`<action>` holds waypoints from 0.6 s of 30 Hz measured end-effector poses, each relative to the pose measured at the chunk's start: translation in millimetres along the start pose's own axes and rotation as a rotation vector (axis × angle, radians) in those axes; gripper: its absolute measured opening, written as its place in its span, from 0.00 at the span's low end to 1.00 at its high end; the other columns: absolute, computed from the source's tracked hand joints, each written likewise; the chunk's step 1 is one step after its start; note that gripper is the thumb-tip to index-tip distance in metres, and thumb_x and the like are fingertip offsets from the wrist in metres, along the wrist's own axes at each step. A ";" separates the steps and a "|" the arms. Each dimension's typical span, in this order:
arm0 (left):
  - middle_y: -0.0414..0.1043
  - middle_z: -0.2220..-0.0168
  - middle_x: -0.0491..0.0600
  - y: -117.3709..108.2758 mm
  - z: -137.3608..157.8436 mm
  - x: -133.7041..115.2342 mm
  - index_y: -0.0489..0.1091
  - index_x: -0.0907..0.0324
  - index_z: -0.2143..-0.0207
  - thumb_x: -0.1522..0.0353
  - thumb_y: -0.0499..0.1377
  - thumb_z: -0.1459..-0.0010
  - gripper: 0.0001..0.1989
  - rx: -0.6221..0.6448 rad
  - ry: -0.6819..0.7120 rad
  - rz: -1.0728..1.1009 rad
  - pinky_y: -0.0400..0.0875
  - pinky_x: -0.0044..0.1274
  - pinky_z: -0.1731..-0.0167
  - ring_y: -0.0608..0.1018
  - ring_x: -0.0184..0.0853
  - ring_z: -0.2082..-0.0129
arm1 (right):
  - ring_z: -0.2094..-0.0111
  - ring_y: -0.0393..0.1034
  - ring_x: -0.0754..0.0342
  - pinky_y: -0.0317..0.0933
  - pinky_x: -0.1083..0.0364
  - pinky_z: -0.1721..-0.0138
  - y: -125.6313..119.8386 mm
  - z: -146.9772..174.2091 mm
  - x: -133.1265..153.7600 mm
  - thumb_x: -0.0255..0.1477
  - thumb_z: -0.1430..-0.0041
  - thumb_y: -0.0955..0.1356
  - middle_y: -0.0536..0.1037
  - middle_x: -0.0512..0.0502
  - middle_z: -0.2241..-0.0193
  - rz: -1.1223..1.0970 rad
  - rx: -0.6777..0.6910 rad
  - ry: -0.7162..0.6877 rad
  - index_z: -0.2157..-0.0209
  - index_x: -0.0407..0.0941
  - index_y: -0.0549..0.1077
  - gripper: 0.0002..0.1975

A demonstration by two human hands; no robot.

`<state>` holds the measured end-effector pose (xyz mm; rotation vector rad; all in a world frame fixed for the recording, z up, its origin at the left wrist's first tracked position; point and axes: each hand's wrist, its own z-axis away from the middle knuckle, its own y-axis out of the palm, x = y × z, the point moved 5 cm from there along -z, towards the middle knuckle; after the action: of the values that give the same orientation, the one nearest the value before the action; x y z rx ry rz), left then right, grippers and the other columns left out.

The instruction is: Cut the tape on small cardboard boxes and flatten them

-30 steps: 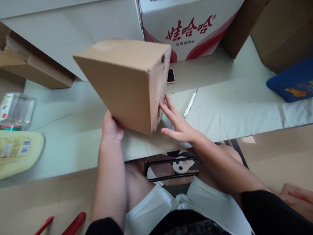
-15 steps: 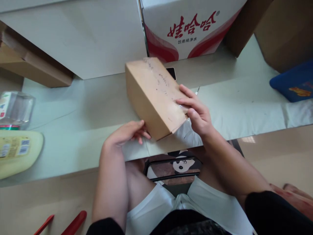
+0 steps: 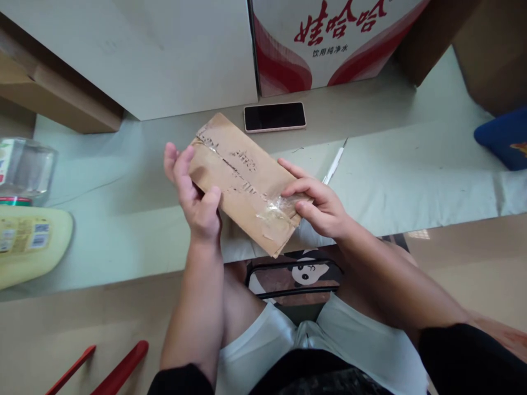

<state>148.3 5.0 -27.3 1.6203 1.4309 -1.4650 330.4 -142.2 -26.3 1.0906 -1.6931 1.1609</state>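
A brown cardboard box (image 3: pixel 242 170) is tilted above the near part of the table, with torn clear tape and scuff marks along its upper face. My left hand (image 3: pixel 200 200) holds its left end, thumb at the near side and fingers curled up past the far corner. At the other end, my right hand (image 3: pixel 319 206) grips the box, fingertips lying on the crumpled tape. Just beyond my right hand lies a slim white tool with a pointed metal tip (image 3: pixel 335 163), like a craft knife or pen. The underside of the box is hidden.
A phone (image 3: pixel 275 117) lies behind the box, before a white-and-red carton (image 3: pixel 329 66) and a large white box (image 3: pixel 164 60). A clear plastic jar (image 3: pixel 33 170) and a yellow bottle (image 3: pixel 35 247) stand left. A blue container (image 3: pixel 502 142) sits right on the pale-covered table (image 3: pixel 411 175).
The box has turned so its taped face shows more fully. My left hand has moved up from its near lower corner to its left end. The phone and white tool are now uncovered.
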 end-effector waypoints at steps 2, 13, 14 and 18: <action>0.51 0.28 0.38 -2.7 1.1 -2.8 0.66 0.47 0.50 0.51 0.59 0.45 0.21 -0.114 0.154 -0.015 0.50 0.43 0.28 0.48 0.48 0.24 | 0.28 0.56 0.41 0.57 0.37 0.33 -0.1 -0.2 -1.2 0.52 0.33 0.62 0.63 0.44 0.30 -0.021 -0.014 0.009 0.56 0.50 0.75 0.22; 0.58 0.36 0.44 -0.4 -1.8 5.3 0.64 0.53 0.63 0.64 0.55 0.46 0.07 -0.210 0.220 0.051 0.55 0.46 0.32 0.60 0.49 0.32 | 0.63 0.73 0.50 0.68 0.48 0.58 -28.4 4.3 -9.5 0.47 0.35 0.61 0.78 0.45 0.65 0.163 -0.330 0.172 0.58 0.47 0.73 0.20; 0.58 0.36 0.44 -0.4 -1.8 3.9 0.64 0.53 0.64 0.65 0.54 0.48 0.07 -0.217 0.217 0.050 0.55 0.45 0.32 0.61 0.48 0.33 | 0.69 0.69 0.52 0.65 0.49 0.63 -38.7 6.1 -14.2 0.45 0.36 0.62 0.74 0.48 0.71 0.295 -0.386 0.300 0.60 0.47 0.73 0.17; 0.60 0.39 0.49 0.4 -2.2 -2.2 0.64 0.54 0.65 0.68 0.53 0.54 0.10 -0.264 0.186 0.039 0.57 0.40 0.30 0.63 0.46 0.34 | 0.71 0.65 0.52 0.58 0.52 0.67 -76.1 10.8 -25.6 0.39 0.42 0.66 0.73 0.47 0.70 0.749 -0.473 0.597 0.56 0.47 0.73 0.15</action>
<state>149.7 6.1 -24.7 1.6386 1.6078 -1.0740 408.5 -163.0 -32.2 -0.2160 -1.7662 1.2474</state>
